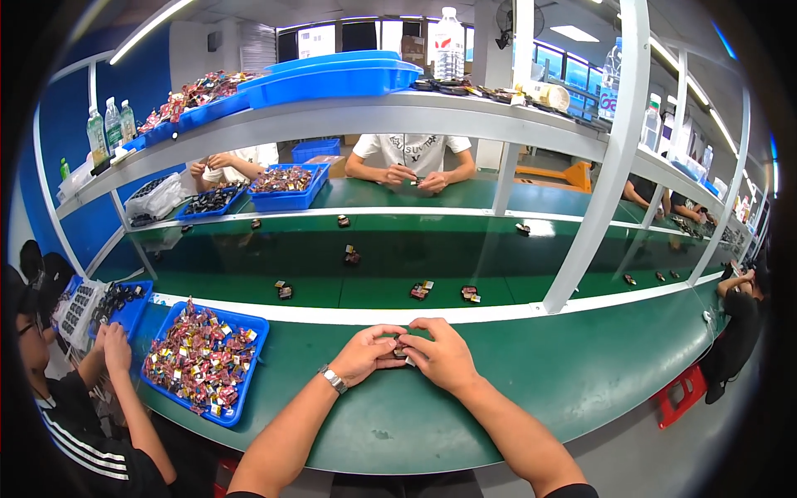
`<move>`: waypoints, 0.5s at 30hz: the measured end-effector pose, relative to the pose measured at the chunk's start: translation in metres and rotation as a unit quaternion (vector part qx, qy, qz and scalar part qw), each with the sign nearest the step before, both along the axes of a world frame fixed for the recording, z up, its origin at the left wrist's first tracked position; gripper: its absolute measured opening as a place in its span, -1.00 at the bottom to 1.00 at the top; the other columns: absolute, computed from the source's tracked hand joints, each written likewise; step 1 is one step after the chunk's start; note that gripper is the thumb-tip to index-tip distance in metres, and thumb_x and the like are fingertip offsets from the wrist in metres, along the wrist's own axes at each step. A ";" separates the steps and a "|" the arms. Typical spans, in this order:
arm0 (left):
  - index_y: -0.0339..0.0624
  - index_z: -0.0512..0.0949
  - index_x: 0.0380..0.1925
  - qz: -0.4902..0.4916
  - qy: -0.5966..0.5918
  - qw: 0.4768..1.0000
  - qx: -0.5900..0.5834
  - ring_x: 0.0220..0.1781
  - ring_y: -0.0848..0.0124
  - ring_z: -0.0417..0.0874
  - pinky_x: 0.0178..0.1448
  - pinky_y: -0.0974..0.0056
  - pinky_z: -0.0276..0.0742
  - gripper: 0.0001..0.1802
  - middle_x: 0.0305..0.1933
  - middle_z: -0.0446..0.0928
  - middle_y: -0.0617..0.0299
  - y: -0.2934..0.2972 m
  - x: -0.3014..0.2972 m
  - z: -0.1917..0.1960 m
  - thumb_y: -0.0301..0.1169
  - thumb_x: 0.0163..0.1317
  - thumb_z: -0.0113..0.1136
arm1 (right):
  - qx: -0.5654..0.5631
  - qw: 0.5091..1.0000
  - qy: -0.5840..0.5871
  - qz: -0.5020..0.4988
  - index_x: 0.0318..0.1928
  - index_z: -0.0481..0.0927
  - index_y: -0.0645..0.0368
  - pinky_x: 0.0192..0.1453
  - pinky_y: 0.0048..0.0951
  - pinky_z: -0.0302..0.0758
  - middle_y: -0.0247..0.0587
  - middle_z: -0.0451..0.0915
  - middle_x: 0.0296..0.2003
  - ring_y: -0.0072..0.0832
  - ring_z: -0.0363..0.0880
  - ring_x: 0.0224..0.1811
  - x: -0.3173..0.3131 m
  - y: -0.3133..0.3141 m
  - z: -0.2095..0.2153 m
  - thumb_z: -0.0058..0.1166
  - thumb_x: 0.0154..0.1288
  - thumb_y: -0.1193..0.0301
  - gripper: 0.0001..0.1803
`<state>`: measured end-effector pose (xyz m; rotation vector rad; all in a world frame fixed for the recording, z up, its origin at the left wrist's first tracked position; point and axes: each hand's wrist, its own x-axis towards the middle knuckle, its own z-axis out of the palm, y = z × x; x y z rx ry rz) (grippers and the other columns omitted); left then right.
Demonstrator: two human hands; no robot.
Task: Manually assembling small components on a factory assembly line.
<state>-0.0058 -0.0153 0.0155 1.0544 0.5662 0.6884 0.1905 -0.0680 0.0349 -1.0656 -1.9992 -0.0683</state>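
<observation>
Over the green tabletop (374, 423) both my hands meet at a small dark part with reddish and white bits (400, 353). My left hand (365, 357), with a metal watch on its wrist, pinches the part from the left. Fingers and thumb of my right hand (442, 357) close on it from the right and cover much of it, so its exact kind cannot be made out. To the left of my left forearm stands a blue tray (264, 332) heaped with small red, white and yellow parts (203, 357).
A white rail (332, 314) separates my tabletop from a dark green belt (398, 257) carrying several small assemblies (470, 294). A white post (602, 166) rises at right, supporting a shelf with blue trays (332, 79) and bottles. Co-workers sit at left, opposite and at right.
</observation>
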 end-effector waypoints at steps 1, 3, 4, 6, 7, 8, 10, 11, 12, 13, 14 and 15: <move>-0.24 0.41 0.15 0.011 -0.008 1.000 -0.006 0.10 0.31 0.62 0.25 0.10 0.59 -0.67 0.06 0.55 0.10 0.001 0.000 -0.003 -0.48 0.42 0.02 | 0.000 1.000 0.003 0.000 -0.19 0.66 0.06 -0.02 -0.30 0.53 -0.30 0.53 -0.07 -0.31 0.52 -0.02 -0.002 0.002 -0.001 0.30 0.03 0.48 -0.74; -0.24 0.42 0.13 0.019 -0.015 1.000 -0.011 0.10 0.31 0.62 0.26 0.10 0.58 -0.70 0.05 0.54 0.10 0.001 0.001 -0.004 -0.48 0.42 0.02 | 0.065 0.996 -0.056 -0.008 -0.24 0.65 0.10 -0.04 -0.31 0.51 -0.27 0.53 -0.09 -0.32 0.52 -0.05 -0.005 0.004 -0.002 0.26 -0.02 0.50 -0.75; -0.24 0.42 0.12 0.025 -0.008 1.000 -0.005 0.09 0.31 0.62 0.26 0.10 0.58 -0.70 0.05 0.54 0.10 0.001 0.002 -0.003 -0.49 0.42 0.02 | 0.065 0.996 -0.055 -0.011 -0.24 0.65 0.10 -0.04 -0.31 0.51 -0.27 0.53 -0.09 -0.32 0.52 -0.05 -0.006 0.005 -0.002 0.26 -0.02 0.50 -0.75; -0.24 0.41 0.12 0.032 0.000 0.999 0.000 0.09 0.31 0.62 0.27 0.10 0.57 -0.70 0.04 0.54 0.09 0.000 0.004 -0.001 -0.49 0.42 0.01 | 0.068 0.995 -0.063 -0.027 -0.30 0.62 0.13 -0.03 -0.30 0.49 -0.25 0.53 -0.09 -0.31 0.51 -0.03 -0.008 0.004 -0.004 0.23 -0.03 0.51 -0.80; -0.24 0.42 0.12 0.037 0.005 0.999 0.010 0.10 0.31 0.62 0.27 0.10 0.57 -0.71 0.05 0.54 0.09 0.000 0.004 -0.001 -0.49 0.42 0.01 | 0.068 0.995 -0.062 -0.027 -0.30 0.62 0.13 -0.03 -0.30 0.49 -0.25 0.53 -0.09 -0.31 0.51 -0.03 -0.008 0.004 -0.005 0.23 -0.03 0.51 -0.80; -0.24 0.42 0.11 0.042 0.009 0.999 0.020 0.10 0.30 0.62 0.27 0.10 0.57 -0.71 0.05 0.54 0.09 -0.001 0.004 -0.001 -0.49 0.42 0.02 | 0.055 0.997 -0.054 -0.022 -0.32 0.60 0.14 -0.02 -0.29 0.49 -0.24 0.52 -0.08 -0.29 0.50 -0.02 -0.009 0.005 -0.004 0.23 -0.03 0.52 -0.81; -0.25 0.42 0.11 0.041 0.014 0.999 0.022 0.10 0.30 0.62 0.27 0.10 0.57 -0.71 0.05 0.54 0.09 -0.001 0.004 -0.002 -0.48 0.42 0.03 | 0.043 0.998 -0.046 -0.017 -0.34 0.58 0.14 0.00 -0.27 0.49 -0.24 0.52 -0.08 -0.28 0.49 0.00 -0.008 0.008 -0.004 0.23 -0.04 0.53 -0.82; -0.25 0.42 0.10 0.041 0.018 0.999 0.024 0.10 0.30 0.62 0.27 0.10 0.57 -0.71 0.05 0.55 0.09 -0.002 0.004 -0.002 -0.47 0.41 0.04 | 0.034 0.998 -0.044 0.009 -0.34 0.57 0.15 0.00 -0.27 0.50 -0.23 0.51 -0.07 -0.25 0.49 0.00 -0.005 0.010 -0.004 0.26 -0.05 0.55 -0.80; -0.25 0.42 0.10 0.041 0.018 0.999 0.025 0.10 0.30 0.62 0.27 0.10 0.57 -0.71 0.05 0.55 0.09 -0.002 0.004 -0.002 -0.47 0.41 0.04 | 0.025 0.998 -0.041 0.033 -0.33 0.56 0.15 0.01 -0.26 0.52 -0.22 0.51 -0.06 -0.22 0.49 0.01 -0.002 0.010 -0.004 0.30 -0.06 0.56 -0.77; -0.26 0.42 0.10 0.043 0.014 0.999 0.024 0.11 0.30 0.62 0.27 0.11 0.57 -0.70 0.05 0.55 0.10 -0.002 0.004 -0.001 -0.46 0.41 0.05 | 0.025 0.998 -0.041 0.033 -0.33 0.56 0.15 0.01 -0.26 0.52 -0.22 0.51 -0.06 -0.22 0.49 0.01 0.000 0.010 -0.004 0.30 -0.06 0.56 -0.77; -0.26 0.42 0.11 0.046 0.009 0.999 0.023 0.11 0.30 0.62 0.27 0.11 0.57 -0.69 0.05 0.55 0.10 -0.002 0.004 -0.001 -0.46 0.40 0.07 | -0.003 0.999 -0.022 0.042 -0.35 0.56 0.14 0.04 -0.27 0.51 -0.21 0.50 -0.03 -0.21 0.48 0.03 0.002 0.010 -0.004 0.30 -0.04 0.56 -0.78; -0.26 0.42 0.11 0.046 0.009 0.999 0.024 0.11 0.30 0.62 0.27 0.11 0.57 -0.69 0.05 0.55 0.10 -0.002 0.004 -0.001 -0.46 0.40 0.07 | -0.031 0.998 -0.003 0.051 -0.36 0.55 0.14 0.06 -0.28 0.51 -0.21 0.48 -0.01 -0.20 0.46 0.05 0.003 0.010 -0.004 0.31 -0.02 0.55 -0.79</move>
